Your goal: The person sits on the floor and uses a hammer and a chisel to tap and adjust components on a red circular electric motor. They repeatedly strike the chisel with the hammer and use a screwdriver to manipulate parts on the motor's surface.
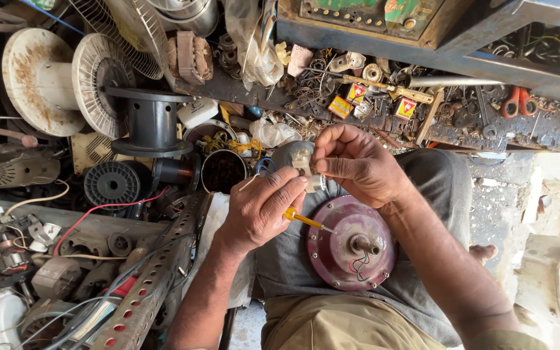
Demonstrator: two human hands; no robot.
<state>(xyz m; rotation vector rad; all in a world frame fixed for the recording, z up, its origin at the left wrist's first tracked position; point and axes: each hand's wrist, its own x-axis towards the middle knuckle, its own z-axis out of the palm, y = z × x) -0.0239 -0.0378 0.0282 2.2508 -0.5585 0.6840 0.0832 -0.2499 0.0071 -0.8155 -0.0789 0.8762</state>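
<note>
We pinch a small part (304, 163) in our right hand (356, 165) above the motor (350, 244) on our lap, steadying it while our left hand (262, 209) grips a screwdriver (303, 220).

A round motor housing (351, 249) lay on the person's lap, its shaft (365, 245) pointing up. Above it both hands met on a small part (306, 165): the left hand (264, 210) to the left, the right hand (358, 165) to the right. A screwdriver (306, 220) stuck out from the left hand toward the housing. Spools (115, 185) stood further left; scissors (518, 102) lay on the bench (552, 133) behind
</note>
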